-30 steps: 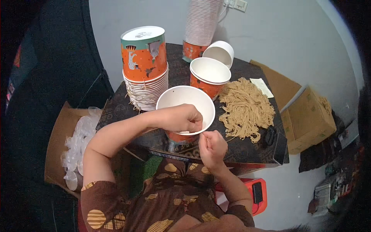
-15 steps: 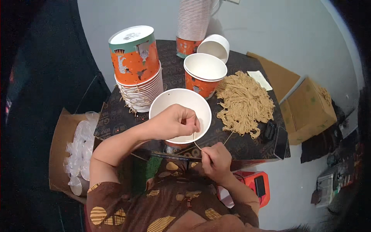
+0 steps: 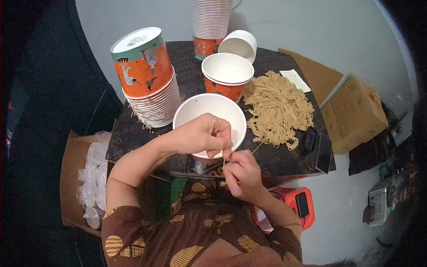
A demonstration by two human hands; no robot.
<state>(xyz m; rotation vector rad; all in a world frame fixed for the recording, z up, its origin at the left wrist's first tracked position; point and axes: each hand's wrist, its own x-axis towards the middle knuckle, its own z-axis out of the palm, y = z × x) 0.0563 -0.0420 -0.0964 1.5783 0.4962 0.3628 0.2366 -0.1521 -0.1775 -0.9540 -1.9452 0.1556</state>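
Observation:
A white-lined paper bucket (image 3: 209, 104) stands upright at the near edge of the table. My left hand (image 3: 207, 135) reaches over its rim, fingers pinched around a thin tan cord (image 3: 224, 167). Just outside the rim, my right hand (image 3: 242, 173) is closed on the same cord, its fingertips close to the left ones. Where the cord meets the bucket wall is hidden behind my fingers. A heap of tan cords (image 3: 280, 111) lies right of the bucket.
Upside-down orange buckets (image 3: 144, 73) form a stack at the left, cords hanging from their rims. Behind stand two nested buckets (image 3: 227, 71), one on its side (image 3: 240, 44) and a tall stack (image 3: 211, 20). A phone (image 3: 324, 155) lies at the right edge; cartons (image 3: 356, 115) flank the table.
My right hand has moved up toward the left hand, and the length of cord between them is shorter. The view has shifted slightly.

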